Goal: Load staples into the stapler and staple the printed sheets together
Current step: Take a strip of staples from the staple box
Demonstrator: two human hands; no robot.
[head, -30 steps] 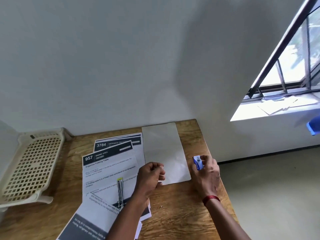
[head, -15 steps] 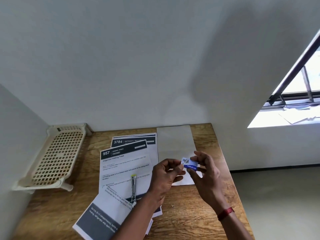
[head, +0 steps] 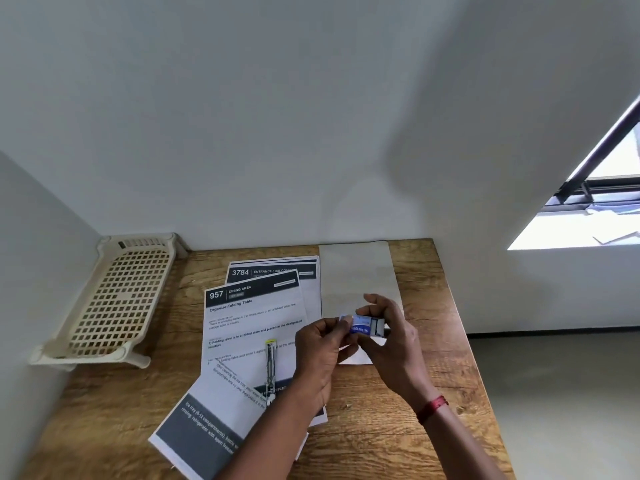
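Setting: a plain room, home or small office, can't tell which. Evidence: wooden desk (head: 374, 441) in a corner of bare white walls (head: 277, 133), lower frame. Printed sheets (head: 252, 317) lie at desk centre, a cream plastic rack (head: 121, 299) at left, a window (head: 595, 202) at the right edge.

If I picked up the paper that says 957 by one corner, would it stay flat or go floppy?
Probably floppy: the 957 sheet looks like a thin printed page lying flat. It likely weighs little. The stapler rests partly on it, so lifting would probably tip or slide that off.

Stapler (head: 270, 367) lies on the printed sheets (head: 249, 320) at table (head: 433, 292) centre. Rack (head: 117, 299) stands left rear; blank sheet (head: 356, 275) lies right of the sheets.
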